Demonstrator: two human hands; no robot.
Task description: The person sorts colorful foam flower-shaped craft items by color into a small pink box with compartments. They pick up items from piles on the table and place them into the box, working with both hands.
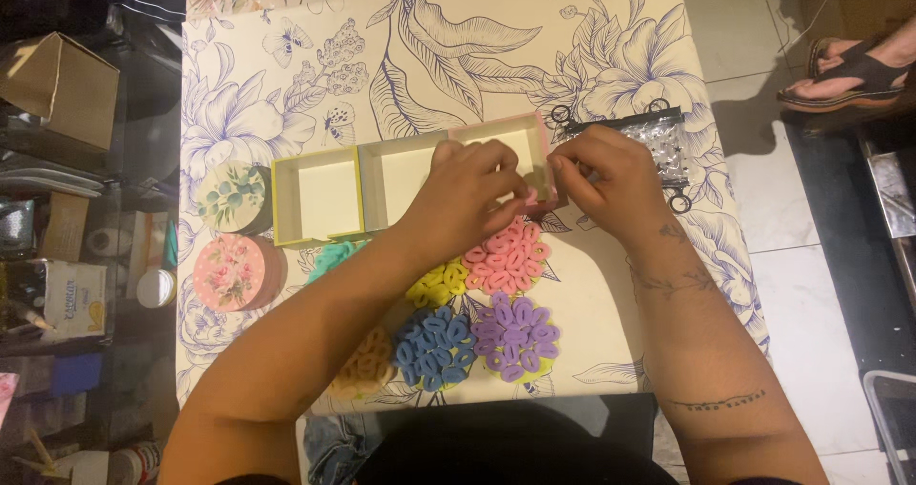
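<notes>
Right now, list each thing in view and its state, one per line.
Yellow box: open, empty.
Middle box: open, empty.
Pink box: open, both hands at its corner.
Left hand: pinching at pink box.
Right hand: pinching at pink box.
Felt flowers: flat on table.
Round tins: lidded.

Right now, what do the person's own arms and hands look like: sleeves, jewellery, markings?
Both forearms are bare, with no sleeves, gloves, watch or rings visible. The right hand has dark line tattoos at its wrist and a thin line tattoo further up that forearm. The left hand and its forearm show no markings.
</notes>
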